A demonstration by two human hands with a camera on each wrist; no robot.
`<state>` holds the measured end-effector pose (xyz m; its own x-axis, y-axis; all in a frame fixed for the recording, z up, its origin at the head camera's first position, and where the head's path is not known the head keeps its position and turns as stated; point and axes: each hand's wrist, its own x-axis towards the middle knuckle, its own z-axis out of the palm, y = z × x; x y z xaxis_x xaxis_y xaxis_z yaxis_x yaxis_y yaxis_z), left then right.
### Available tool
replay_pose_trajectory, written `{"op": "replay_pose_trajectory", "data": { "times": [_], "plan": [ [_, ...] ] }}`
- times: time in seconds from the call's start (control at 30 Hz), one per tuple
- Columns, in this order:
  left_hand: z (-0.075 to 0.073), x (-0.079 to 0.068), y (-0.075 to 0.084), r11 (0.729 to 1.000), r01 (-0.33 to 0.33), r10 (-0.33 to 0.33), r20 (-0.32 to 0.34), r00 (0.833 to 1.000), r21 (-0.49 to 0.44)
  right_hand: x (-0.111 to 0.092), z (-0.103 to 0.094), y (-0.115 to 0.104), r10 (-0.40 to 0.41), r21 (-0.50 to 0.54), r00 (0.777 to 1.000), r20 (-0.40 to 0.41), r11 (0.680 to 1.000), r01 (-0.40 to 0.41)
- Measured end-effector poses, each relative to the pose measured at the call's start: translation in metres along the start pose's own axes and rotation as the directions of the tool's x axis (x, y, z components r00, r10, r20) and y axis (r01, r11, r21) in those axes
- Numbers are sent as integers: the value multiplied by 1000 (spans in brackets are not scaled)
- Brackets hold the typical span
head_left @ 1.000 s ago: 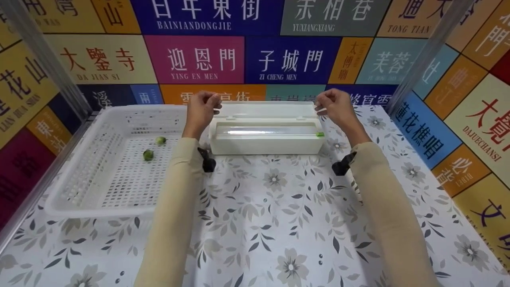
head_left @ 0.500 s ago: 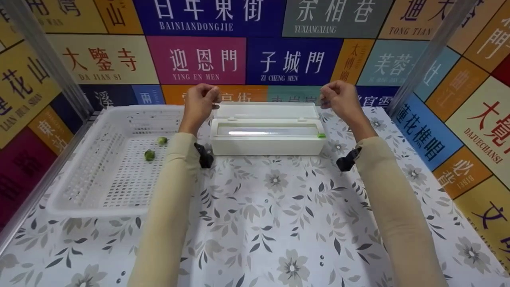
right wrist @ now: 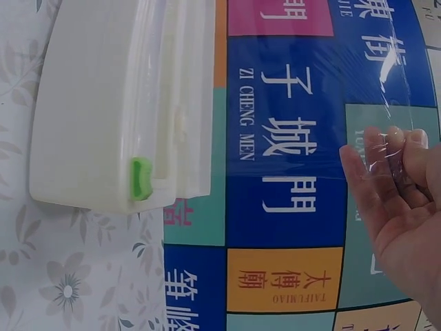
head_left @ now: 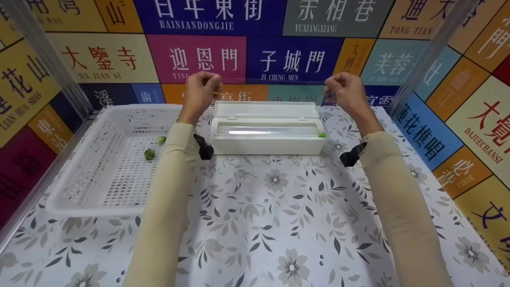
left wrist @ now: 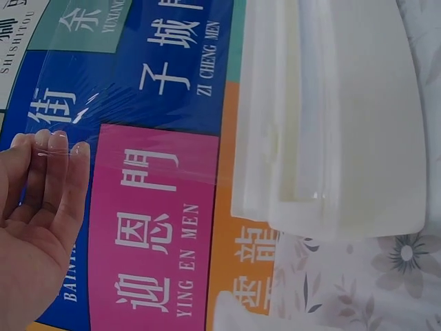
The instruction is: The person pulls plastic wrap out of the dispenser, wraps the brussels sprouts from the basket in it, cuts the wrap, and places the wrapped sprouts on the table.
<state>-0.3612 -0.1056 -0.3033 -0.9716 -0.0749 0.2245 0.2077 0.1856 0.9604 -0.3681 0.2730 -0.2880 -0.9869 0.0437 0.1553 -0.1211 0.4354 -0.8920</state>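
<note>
Through the left wrist view I saw the thumb pressed to bent fingertips, pinching one edge of the clear film (right wrist: 317, 89); the right wrist view showed me the same grip at the other corner. The film was stretched between the two hands and ran back toward the white box. In the head view, the left hand (head_left: 199, 93) was raised just left of the frame's upper middle and the right hand (head_left: 347, 93) stood level with it to the right, both higher than the box. The forearms, in beige sleeves (head_left: 161, 203), reached up from the bottom edge, a black wrist mount (head_left: 204, 148) showing at the left cuff and another at the right.

Between the wrists, at centre frame, I had the white box (head_left: 267, 146), its lid (head_left: 267, 110) tipped back and a clear roll (head_left: 263, 130) lying in its long slot. A green slider (head_left: 321, 135) marked the right end. On the left side, a white perforated basket (head_left: 99, 211) held two small green vegetables (head_left: 149, 154), apart, toward its right side. Both containers rested on a flower-patterned cloth (head_left: 275, 231).
</note>
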Motion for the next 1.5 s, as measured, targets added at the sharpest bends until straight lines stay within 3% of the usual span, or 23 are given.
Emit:
{"op": "replay_pose_trajectory", "data": {
  "times": [0.3,0.57,0.73,0.97,1.27,1.5],
  "plan": [
    [-1,6,13,1000,8,-8,-1,1000,-29,2,-6,-11,5,60,1000,-6,998,-5],
    [-5,11,21,992,-8,9,8,1000,-127,0,-8,-20,-53,79,999,-12,995,54],
    [-8,10,29,992,-17,16,-5,1000,-123,1,-10,-28,-72,77,997,-31,994,75],
    [-11,6,43,982,-32,33,1,999,-186,0,-12,-41,-76,61,994,-77,995,81],
    [-12,4,52,990,-78,77,-15,997,-118,-1,-12,-53,-84,-6,987,-140,996,84],
    [-13,4,56,987,-123,120,-38,992,-104,-9,-14,-58,-139,40,977,-163,988,148]
  ]
}}
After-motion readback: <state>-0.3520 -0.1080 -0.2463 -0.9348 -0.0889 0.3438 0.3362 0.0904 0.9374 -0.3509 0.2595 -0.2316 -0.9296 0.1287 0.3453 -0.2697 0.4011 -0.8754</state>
